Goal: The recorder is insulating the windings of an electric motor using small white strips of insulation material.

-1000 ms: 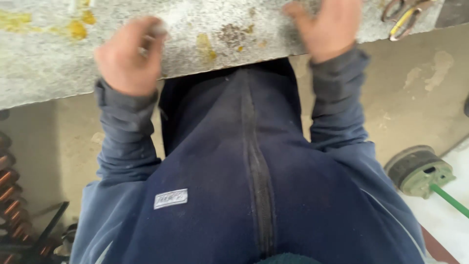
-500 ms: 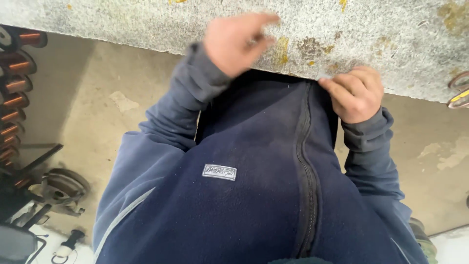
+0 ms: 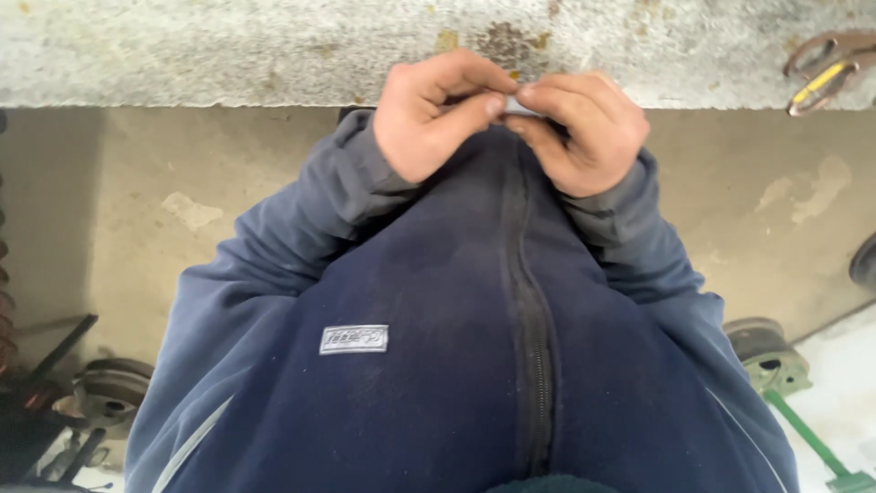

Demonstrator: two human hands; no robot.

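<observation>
Since the earlier frames, where the two hands were spread apart along the edge of the tabletop (image 3: 228,64), they have come together at the upper middle of the frame, just in front of that edge and above the zip of the dark blue jacket (image 3: 438,365). The left hand (image 3: 433,114) is curled, thumb and forefinger pinched on a small pale piece (image 3: 518,106); the right hand (image 3: 584,132) is closed the same way, its fingertips meeting the piece from the opposite side. The piece lies between the two sets of fingertips, its long axis running roughly left to right across the frame, so each hand holds one end and neither is plainly nearer. It is too small and covered to tell what it is. At the upper right of the frame a pair of rusty pliers (image 3: 826,68) with a yellow strip lies on the grey speckled tabletop, well apart from both hands. Below, on the floor, a green-painted wheel part (image 3: 766,351) sits at the lower right.
</observation>
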